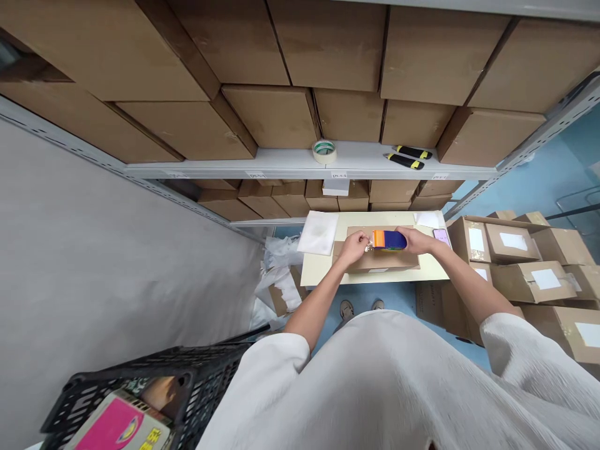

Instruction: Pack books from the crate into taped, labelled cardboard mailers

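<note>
A closed cardboard box (344,261) lies on the cream table in front of me. Above it, my right hand (414,241) is wrapped round the dark blue end of a tape dispenser (388,240), whose other end is orange and points left. My left hand (355,247) is closed just beside the orange end, fingertips pinched at a shiny clear strip of packing tape (369,246). The exact grip of these fingertips is small and partly hidden.
White foam sheets (319,232) lie at the table's left, a phone (441,235) at its right. Shelf boxes (349,115), a tape roll (324,150) and two utility knives (405,161) are ahead. Labelled boxes (534,275) stand right; a black crate (187,400) stands left.
</note>
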The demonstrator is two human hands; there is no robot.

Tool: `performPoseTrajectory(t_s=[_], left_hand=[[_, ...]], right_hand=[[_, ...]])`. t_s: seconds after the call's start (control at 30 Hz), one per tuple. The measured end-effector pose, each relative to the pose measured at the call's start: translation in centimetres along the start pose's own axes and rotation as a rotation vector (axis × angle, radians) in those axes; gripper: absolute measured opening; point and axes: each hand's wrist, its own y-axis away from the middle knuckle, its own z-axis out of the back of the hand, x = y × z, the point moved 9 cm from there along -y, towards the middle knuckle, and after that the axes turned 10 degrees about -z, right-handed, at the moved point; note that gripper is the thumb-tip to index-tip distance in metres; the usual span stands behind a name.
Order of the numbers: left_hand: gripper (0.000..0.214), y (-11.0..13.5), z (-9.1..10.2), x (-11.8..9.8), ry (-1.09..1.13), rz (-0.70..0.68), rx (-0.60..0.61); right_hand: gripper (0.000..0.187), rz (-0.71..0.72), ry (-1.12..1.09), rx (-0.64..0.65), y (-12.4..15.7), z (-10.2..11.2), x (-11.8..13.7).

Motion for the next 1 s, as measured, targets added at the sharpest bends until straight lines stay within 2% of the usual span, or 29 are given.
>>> performPoseTrajectory(t_s=[0.33,0.53,0.67,0.8,0.9,1.0], left_hand=[[0.019,0.7,2.0,1.3,0.032,0.028,-0.039],[0.014,1.2,6.3,3.4,0.034,0.03,-0.178],[0.015,2.0,7.8,5.5,0.058,0.069,-0.167],[0.015,3.3,9.7,8.0,0.013,0.105,-0.244],[0.016,3.7,9.7,9.8,-0.003,0.145,-0.227],[0.018,3.9,8.9,11.1,-0.016,0.182,-0.229]], right_hand=[[0.036,-0.005,0.198,0.008,-0.4,0.0,2.1],[0.038,-0.008,0.233,-0.009,-0.1,0.9,2.0],[0.04,-0.037,0.258,-0.019,0.4,1.6,1.8],[0.041,-0.102,0.324,-0.002,0.7,2.2,0.8],[0.042,-0.157,0.374,0.027,0.7,2.4,-0.5],[0.041,-0.15,0.38,0.033,0.5,2.4,-0.9]])
